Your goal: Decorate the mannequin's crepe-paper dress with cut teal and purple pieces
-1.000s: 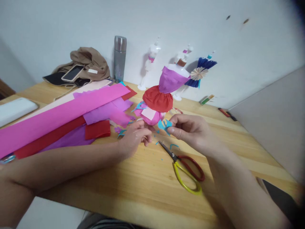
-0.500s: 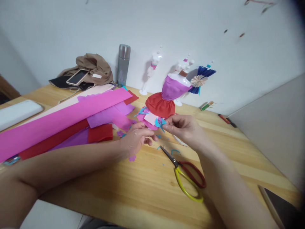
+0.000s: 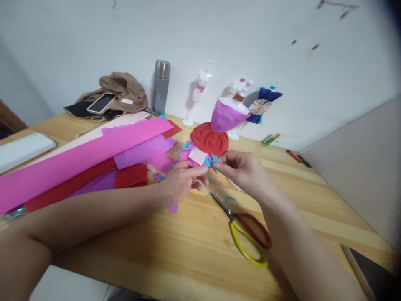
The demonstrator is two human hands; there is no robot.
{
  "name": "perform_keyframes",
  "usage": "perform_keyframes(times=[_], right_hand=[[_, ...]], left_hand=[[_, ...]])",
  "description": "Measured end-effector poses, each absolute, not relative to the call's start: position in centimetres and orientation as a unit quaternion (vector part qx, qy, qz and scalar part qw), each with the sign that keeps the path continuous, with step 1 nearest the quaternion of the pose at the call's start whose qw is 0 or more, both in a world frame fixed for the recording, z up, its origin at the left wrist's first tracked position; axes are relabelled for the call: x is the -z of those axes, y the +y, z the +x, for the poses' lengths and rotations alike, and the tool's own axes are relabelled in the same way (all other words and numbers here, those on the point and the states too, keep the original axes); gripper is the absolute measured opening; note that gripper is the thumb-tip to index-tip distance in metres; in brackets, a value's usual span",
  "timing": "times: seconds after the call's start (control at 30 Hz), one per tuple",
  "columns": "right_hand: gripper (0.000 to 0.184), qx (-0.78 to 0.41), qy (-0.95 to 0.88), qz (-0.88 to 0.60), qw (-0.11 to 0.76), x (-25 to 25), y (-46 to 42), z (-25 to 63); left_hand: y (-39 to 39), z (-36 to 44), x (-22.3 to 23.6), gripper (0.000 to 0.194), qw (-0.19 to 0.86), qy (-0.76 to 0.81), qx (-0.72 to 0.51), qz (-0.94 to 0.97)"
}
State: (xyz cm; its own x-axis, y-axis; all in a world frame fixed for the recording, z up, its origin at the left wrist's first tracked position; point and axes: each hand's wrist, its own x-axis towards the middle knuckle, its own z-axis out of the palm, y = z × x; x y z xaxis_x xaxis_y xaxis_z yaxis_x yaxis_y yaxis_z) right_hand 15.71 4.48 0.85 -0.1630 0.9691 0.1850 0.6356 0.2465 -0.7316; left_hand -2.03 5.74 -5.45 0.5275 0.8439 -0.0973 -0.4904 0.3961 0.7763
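Between thumb and forefinger my right hand (image 3: 239, 165) pinches a small blue paper cutout (image 3: 210, 159) with a magenta piece on it. Close on its left is my left hand (image 3: 184, 179), fingers loosely apart and a fingertip near the cutout's lower edge; I see nothing held in it. Just behind the hands stands a mini dress form in a purple top (image 3: 227, 116) and a gathered red skirt (image 3: 211, 138). At its foot lie a pale pink paper square (image 3: 198, 156) and more blue and pink pieces. Scissors (image 3: 232, 215) with one red and one yellow handle lie below my hands.
Crepe paper strips, the top one magenta (image 3: 94, 156), spread over the left. Behind are a grey flask (image 3: 162, 88), a phone (image 3: 102, 103) on a brown cloth bag (image 3: 125, 90), and smaller figures like the white one (image 3: 200, 88). A dark flat object (image 3: 369, 271) lies front right.
My left hand has risen slightly toward the blue cutout, its fingertip now closer to it. My right hand keeps its pinch. The view has shifted a little.
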Motion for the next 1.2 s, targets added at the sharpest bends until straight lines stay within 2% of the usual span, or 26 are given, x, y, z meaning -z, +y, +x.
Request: perform_keyframes(times=[0.33,0.63,1.2], right_hand=[[0.054,-0.236,-0.718,-0.568,0.326,-0.7,4.4,15.4],[0.05,-0.322,-0.69,-0.537,0.364,-1.8,3.8,15.3],[0.036,-0.218,-0.711,-0.574,0.342,-0.4,4.4,15.1]], left_hand=[[6.4,-1.8,5.7,0.043,0.795,0.222,-0.429,0.367],[6.0,-2.0,5.1,0.038,0.808,0.209,-0.414,0.362],[5.8,-2.0,5.2,0.04,0.803,0.224,-0.403,0.377]])
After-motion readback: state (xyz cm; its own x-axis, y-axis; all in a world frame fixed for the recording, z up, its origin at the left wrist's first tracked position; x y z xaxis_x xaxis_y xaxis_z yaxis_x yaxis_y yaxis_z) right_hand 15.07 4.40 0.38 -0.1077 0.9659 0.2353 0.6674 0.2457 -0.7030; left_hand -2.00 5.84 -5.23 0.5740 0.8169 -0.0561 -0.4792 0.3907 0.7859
